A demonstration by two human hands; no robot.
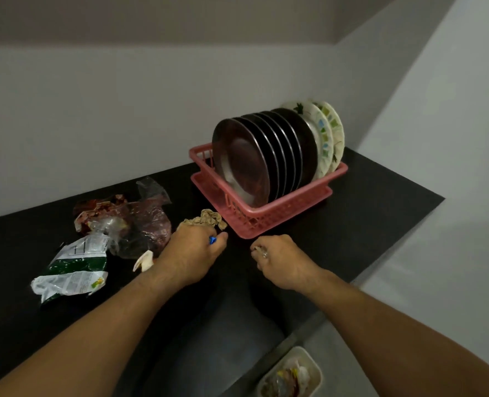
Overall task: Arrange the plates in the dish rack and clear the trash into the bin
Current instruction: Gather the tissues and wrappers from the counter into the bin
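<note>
Dark round metal plates (254, 161) stand upright in the pink plastic dish rack (266, 216) on the black desk (366, 210). The left hand (193, 253) pinches a small blue scrap (212, 240) in its fingers. The right hand (283, 262) has its fingers curled round a shiny wrapper bit (259, 250).

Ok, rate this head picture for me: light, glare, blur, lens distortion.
Head view: dim, flat light; the black counter swallows detail. Head view: pale glare on the front plate in the pink rack. Head view: wide-angle stretch, forearms swelling toward the corners. Head view: soft focus; the left hand pinches a blue scrap, the right hand a shiny scrap, neither identifiable.
</note>
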